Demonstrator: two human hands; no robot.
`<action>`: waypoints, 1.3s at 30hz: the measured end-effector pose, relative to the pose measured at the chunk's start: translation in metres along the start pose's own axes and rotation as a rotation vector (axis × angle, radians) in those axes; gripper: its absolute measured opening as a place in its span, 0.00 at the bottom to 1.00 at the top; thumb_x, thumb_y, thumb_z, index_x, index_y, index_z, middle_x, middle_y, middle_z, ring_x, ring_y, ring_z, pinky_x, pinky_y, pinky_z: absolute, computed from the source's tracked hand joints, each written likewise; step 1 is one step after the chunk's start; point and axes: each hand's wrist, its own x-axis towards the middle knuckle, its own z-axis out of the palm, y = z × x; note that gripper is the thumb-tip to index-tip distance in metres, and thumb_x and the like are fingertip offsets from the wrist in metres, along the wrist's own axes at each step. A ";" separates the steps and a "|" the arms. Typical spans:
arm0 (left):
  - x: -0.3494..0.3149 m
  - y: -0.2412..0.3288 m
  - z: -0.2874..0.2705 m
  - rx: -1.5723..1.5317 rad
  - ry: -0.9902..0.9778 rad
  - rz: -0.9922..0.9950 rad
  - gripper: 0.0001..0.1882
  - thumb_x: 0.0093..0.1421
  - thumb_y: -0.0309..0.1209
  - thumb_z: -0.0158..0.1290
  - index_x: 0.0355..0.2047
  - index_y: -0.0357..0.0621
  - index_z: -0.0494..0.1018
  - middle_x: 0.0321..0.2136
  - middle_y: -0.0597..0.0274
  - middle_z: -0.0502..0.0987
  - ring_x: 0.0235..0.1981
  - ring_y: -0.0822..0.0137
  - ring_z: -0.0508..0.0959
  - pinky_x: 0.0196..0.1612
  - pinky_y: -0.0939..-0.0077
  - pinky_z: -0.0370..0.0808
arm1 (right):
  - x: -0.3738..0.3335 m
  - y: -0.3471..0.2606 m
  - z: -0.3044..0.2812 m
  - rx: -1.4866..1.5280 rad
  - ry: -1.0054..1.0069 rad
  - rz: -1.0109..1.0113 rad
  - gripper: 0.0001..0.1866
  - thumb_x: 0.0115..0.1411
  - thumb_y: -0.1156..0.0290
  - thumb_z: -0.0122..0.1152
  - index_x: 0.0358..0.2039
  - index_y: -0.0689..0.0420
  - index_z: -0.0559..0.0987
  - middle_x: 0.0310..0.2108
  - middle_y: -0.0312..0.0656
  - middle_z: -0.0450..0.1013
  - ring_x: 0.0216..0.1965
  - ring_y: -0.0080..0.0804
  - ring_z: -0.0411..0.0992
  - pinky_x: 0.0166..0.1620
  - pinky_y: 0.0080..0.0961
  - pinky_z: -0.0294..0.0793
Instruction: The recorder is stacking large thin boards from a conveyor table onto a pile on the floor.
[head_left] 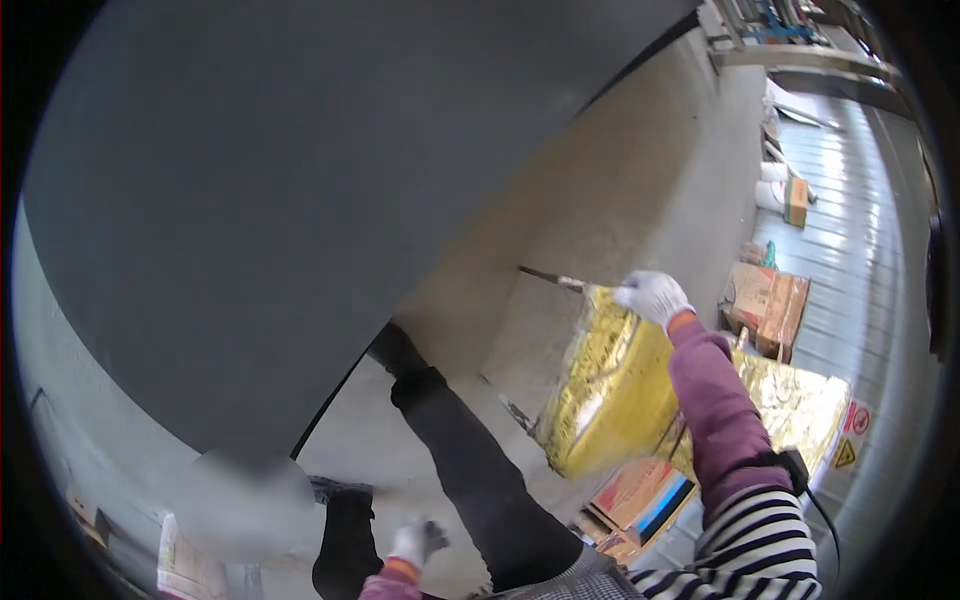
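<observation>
Grey curved sheet metal (260,200) fills most of the view, with a pale wall panel (620,180) beside it and a ribbed floor (850,230) strewn with cardboard boxes (765,305). The right hand (652,294), gloved in white, has its grip closed on the top edge of a gold foil-wrapped slab (605,390), beside a thin rod (550,277) jutting out there. The left hand (415,542) hangs low by the person's dark trouser leg (470,470); whether it holds anything I cannot tell. Held by one corner only, the slab could swing or slip, and its foil may tear.
</observation>
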 end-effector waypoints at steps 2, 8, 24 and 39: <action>0.114 -0.074 0.010 -0.080 -0.229 -0.125 0.22 0.66 0.43 0.44 0.48 0.35 0.67 0.42 0.48 0.77 0.47 0.46 0.75 0.49 0.46 0.73 | -0.012 -0.025 0.020 -0.005 0.066 -0.146 0.27 0.52 0.47 0.57 0.43 0.56 0.81 0.40 0.49 0.78 0.45 0.47 0.75 0.51 0.38 0.73; 0.194 -0.126 0.175 -0.257 -0.564 -0.262 0.24 0.62 0.50 0.48 0.51 0.48 0.71 0.46 0.58 0.77 0.47 0.57 0.76 0.49 0.56 0.73 | -0.051 -0.083 0.057 -0.050 0.093 -0.196 0.17 0.53 0.55 0.60 0.34 0.55 0.83 0.31 0.50 0.78 0.35 0.46 0.78 0.41 0.36 0.76; 0.116 -0.054 0.197 -0.535 -0.640 0.191 0.25 0.61 0.42 0.52 0.54 0.39 0.71 0.47 0.55 0.77 0.44 0.61 0.77 0.48 0.65 0.75 | -0.049 -0.080 0.078 0.026 -0.019 0.087 0.19 0.52 0.63 0.64 0.39 0.65 0.82 0.35 0.49 0.80 0.37 0.32 0.77 0.44 0.28 0.75; 0.045 -0.034 -0.110 0.267 0.233 0.257 0.25 0.51 0.44 0.62 0.45 0.43 0.78 0.41 0.47 0.80 0.44 0.57 0.79 0.46 0.68 0.73 | -0.149 -0.029 0.207 0.193 -0.356 0.020 0.14 0.61 0.62 0.56 0.33 0.60 0.81 0.27 0.36 0.76 0.29 0.29 0.70 0.35 0.29 0.71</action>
